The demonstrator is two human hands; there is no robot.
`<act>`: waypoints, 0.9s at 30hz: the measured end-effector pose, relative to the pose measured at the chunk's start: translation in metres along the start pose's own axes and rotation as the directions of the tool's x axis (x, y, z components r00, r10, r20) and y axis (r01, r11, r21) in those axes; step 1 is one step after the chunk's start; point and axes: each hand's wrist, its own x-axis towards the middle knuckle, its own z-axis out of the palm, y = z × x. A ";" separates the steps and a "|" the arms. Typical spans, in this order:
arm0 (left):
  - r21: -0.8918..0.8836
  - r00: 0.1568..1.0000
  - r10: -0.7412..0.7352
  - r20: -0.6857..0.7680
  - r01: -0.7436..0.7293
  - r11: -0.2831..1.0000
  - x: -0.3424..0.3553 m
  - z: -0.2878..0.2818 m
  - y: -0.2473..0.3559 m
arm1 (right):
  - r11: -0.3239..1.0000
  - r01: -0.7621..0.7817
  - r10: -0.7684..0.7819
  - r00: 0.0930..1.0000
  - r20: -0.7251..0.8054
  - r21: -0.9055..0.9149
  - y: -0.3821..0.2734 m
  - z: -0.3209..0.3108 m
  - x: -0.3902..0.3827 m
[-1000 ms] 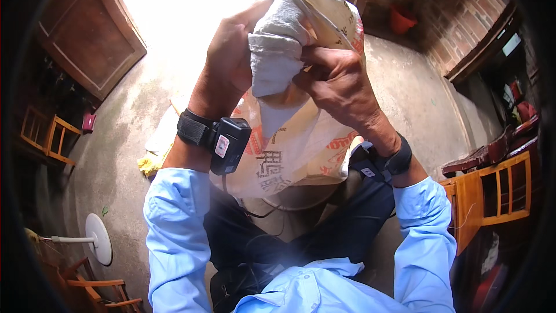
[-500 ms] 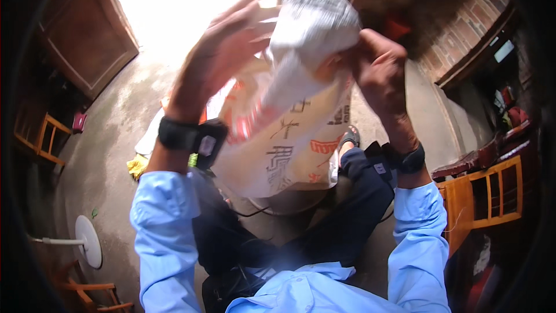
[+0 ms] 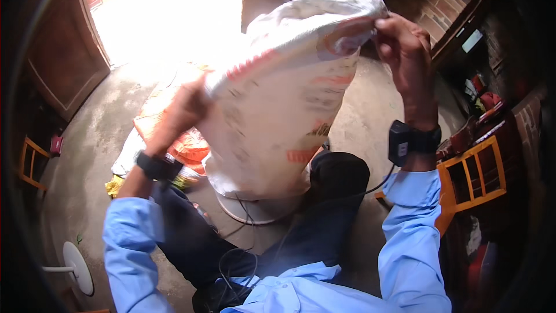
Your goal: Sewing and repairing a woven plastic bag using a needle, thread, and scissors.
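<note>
A large woven sack (image 3: 272, 116), pale with red and dark print, stands upright between my knees over a round, light-rimmed container (image 3: 255, 213). Its mouth is spread toward the far side, with the upper edge folded over. My right hand (image 3: 405, 40) pinches the rim at its right corner. At the left end of the edge is my left hand (image 3: 191, 104), its fingers curled at the sack's side and partly hidden by it. The inside of the sack is mostly hidden, and its surface is slightly smeared by motion.
Left of the sack, orange and white sacks (image 3: 188, 148) lie on the concrete floor (image 3: 87, 156). A wooden chair (image 3: 475, 174) stands at right, a white round stand base (image 3: 78, 266) at lower left. Black cables (image 3: 237, 255) cross my lap. A bright doorway (image 3: 174, 17) is ahead.
The sack's mouth, bunched up before, is now spread wide. My left hand moved down and left onto its edge; my right hand moved slightly right, still gripping the rim.
</note>
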 end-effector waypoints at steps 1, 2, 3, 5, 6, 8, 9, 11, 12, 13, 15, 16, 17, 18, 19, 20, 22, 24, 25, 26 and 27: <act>-0.020 0.999 -0.046 -0.030 0.045 0.999 0.022 -0.031 0.008 | 0.998 -0.006 0.003 0.998 0.056 0.059 0.001 -0.015 0.000; 0.049 0.961 -0.278 0.017 0.277 0.960 0.043 -0.047 0.021 | 0.996 -0.091 0.090 0.992 0.088 0.014 0.007 -0.024 -0.010; 0.439 0.939 -0.333 -0.090 0.338 0.833 0.063 -0.068 0.049 | 0.969 -0.217 0.204 0.973 0.110 0.120 0.012 -0.018 -0.015; 0.601 0.979 -0.126 -0.160 0.198 0.774 0.081 -0.085 0.045 | 0.886 -0.318 0.277 0.947 0.163 0.337 0.022 -0.015 -0.016; 0.635 0.978 0.032 -0.207 0.110 0.765 0.085 -0.083 0.054 | 0.843 -0.352 0.308 0.936 0.173 0.406 0.026 -0.013 -0.015; 0.634 0.933 0.263 -0.247 -0.050 0.772 0.092 -0.069 0.099 | 0.736 -0.402 0.354 0.914 0.197 0.544 0.029 -0.010 -0.010; 0.594 0.913 0.321 -0.252 -0.116 0.796 0.086 -0.057 0.124 | 0.720 -0.417 0.357 0.908 0.220 0.555 0.033 -0.003 -0.010; 0.526 0.900 0.382 -0.210 -0.226 0.820 0.075 -0.016 0.149 | 0.700 -0.473 0.391 0.881 0.267 0.535 0.039 0.008 -0.010; 0.472 0.918 0.351 -0.185 -0.231 0.851 0.076 0.006 0.162 | 0.731 -0.474 0.403 0.880 0.251 0.490 0.037 0.013 -0.013; 0.414 0.935 0.321 -0.153 -0.234 0.879 0.077 0.026 0.168 | 0.774 -0.456 0.383 0.890 0.247 0.440 0.033 0.017 -0.018; 0.385 0.975 0.220 -0.025 -0.193 0.902 0.083 0.032 0.170 | 0.839 -0.383 0.304 0.919 0.252 0.386 0.023 0.033 -0.022; 0.286 0.991 0.130 -0.031 -0.116 0.951 0.084 0.036 0.165 | 0.862 -0.321 0.230 0.938 0.261 0.393 0.032 0.034 -0.020; 0.139 0.997 0.079 -0.025 -0.074 0.987 0.084 0.037 0.157 | 0.876 -0.301 0.215 0.943 0.253 0.377 0.033 0.038 -0.021; -0.014 1.000 0.028 -0.015 -0.028 1.000 0.083 0.035 0.149 | 0.891 -0.281 0.201 0.948 0.245 0.356 0.026 0.044 -0.022; -0.166 1.000 -0.023 0.003 0.023 0.986 0.082 0.030 0.145 | 0.906 -0.261 0.187 0.954 0.236 0.334 0.023 0.048 -0.022; -0.453 0.992 -0.082 0.100 0.119 0.883 0.080 0.023 0.144 | 0.916 -0.253 0.173 0.949 0.264 0.311 0.026 0.048 -0.023; -0.578 0.979 -0.142 0.146 0.201 0.791 0.080 0.025 0.132 | 0.988 -0.128 0.105 0.965 0.240 0.084 0.030 0.045 -0.030; -0.633 0.959 -0.206 0.193 0.282 0.720 0.078 0.026 0.128 | 0.992 -0.040 0.069 0.965 0.255 -0.119 0.031 0.045 -0.035; -0.658 0.952 -0.227 0.206 0.306 0.688 0.076 0.027 0.126 | 0.990 -0.021 0.058 0.962 0.269 -0.138 0.032 0.047 -0.037; -0.681 0.944 -0.247 0.220 0.329 0.654 0.074 0.028 0.124 | 0.988 -0.002 0.047 0.958 0.282 -0.157 0.033 0.049 -0.040; -0.704 0.937 -0.263 0.231 0.348 0.620 0.072 0.028 0.123 | 0.984 0.020 0.033 0.954 0.296 -0.176 0.031 0.052 -0.041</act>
